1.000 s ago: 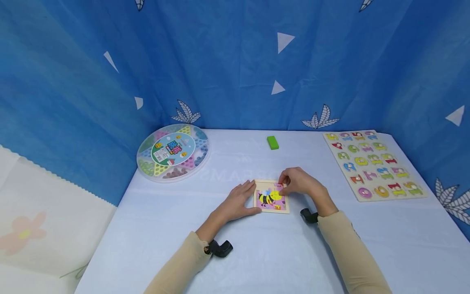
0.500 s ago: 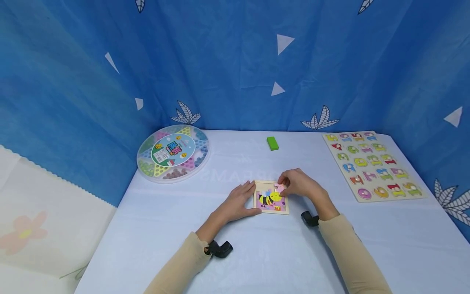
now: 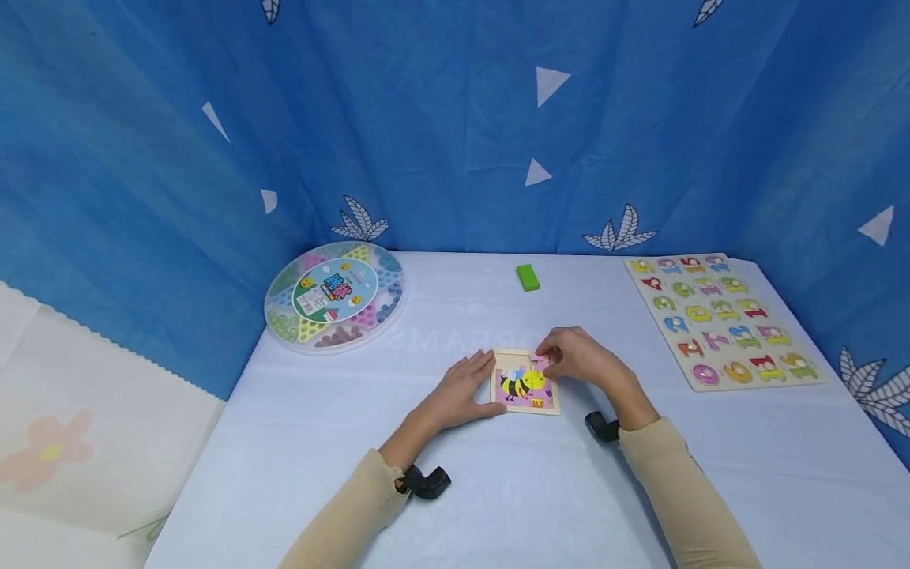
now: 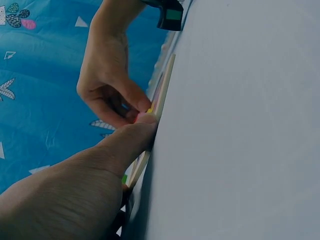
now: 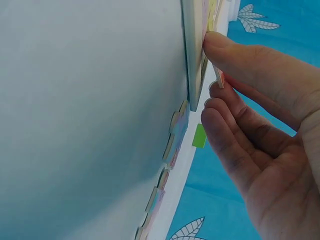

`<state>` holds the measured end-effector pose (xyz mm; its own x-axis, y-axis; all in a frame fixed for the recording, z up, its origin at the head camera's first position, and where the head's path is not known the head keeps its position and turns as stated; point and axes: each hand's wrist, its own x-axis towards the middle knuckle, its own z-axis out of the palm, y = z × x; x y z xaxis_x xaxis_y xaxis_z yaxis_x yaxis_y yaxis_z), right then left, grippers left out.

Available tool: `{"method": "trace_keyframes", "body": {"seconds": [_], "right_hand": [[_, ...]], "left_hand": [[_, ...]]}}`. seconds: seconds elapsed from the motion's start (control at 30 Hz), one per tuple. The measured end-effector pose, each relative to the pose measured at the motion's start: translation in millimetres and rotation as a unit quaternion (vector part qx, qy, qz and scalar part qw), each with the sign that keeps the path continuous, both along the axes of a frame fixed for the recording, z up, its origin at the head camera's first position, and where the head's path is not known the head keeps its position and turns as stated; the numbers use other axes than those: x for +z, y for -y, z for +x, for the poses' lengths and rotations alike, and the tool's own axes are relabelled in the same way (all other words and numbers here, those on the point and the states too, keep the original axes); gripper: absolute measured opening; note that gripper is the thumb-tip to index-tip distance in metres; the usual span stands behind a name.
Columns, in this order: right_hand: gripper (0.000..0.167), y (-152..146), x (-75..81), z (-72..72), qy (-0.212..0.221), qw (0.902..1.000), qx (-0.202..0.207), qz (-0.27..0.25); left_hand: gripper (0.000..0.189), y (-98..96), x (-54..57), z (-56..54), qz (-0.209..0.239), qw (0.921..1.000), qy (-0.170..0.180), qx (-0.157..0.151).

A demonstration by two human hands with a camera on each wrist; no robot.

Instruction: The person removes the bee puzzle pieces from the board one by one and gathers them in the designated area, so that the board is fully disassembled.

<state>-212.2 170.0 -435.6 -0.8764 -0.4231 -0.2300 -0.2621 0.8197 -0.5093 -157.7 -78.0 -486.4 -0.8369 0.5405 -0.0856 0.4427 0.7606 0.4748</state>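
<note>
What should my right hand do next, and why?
I'd probably press the pinched puzzle piece flat into the wooden frame: the right hand holds it tilted at the far right corner, one end raised, while the left hand rests against the frame's left side.

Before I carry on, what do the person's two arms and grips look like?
The arms wear a long beige fabric left sleeve and a matching right sleeve. The wrists bear a bent black left device and similar right device. The left grip and right grip are gloveless.
</note>
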Motion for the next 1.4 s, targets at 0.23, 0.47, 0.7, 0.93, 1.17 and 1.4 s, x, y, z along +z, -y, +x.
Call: {"method": "trace_keyframes", "body": {"seconds": [0.23,0.47,0.7,0.93,1.17,1.4], "right_hand": [[0.033,-3.1,-2.1,-0.7,-0.006,1.0000,0.005,0.002],[0.034,-8.2,-1.2,-4.6,0.007,0.9998,-0.002,-0.018],[0.034,-12.5,-2.6,-7.7,0.008,0.9992,0.005,-0.040],[0.034,-16.8,-2.1,-6.0,0.015,0.9988,0.005,-0.047],[0.033,-27.6,-2.4,-2.7,0.011,0.9990,0.005,-0.044],[0.031,-42.7,-2.0,-0.1,-0.004,0.9990,-0.002,-0.045]], "left_hand": [[0.089,-0.5,0.8,1.0,0.003,1.0000,0.004,0.001],[0.088,0.4,1.1,0.8,0.005,1.0000,-0.001,0.002],[0.088,0.8,1.1,0.1,0.007,1.0000,-0.005,-0.001],[0.088,0.2,-0.4,1.0,0.007,1.0000,-0.001,0.002],[0.088,-0.9,-1.3,0.9,0.006,1.0000,-0.003,0.001],[0.088,0.4,-3.3,0.3,0.010,0.9999,-0.009,0.001]]}}
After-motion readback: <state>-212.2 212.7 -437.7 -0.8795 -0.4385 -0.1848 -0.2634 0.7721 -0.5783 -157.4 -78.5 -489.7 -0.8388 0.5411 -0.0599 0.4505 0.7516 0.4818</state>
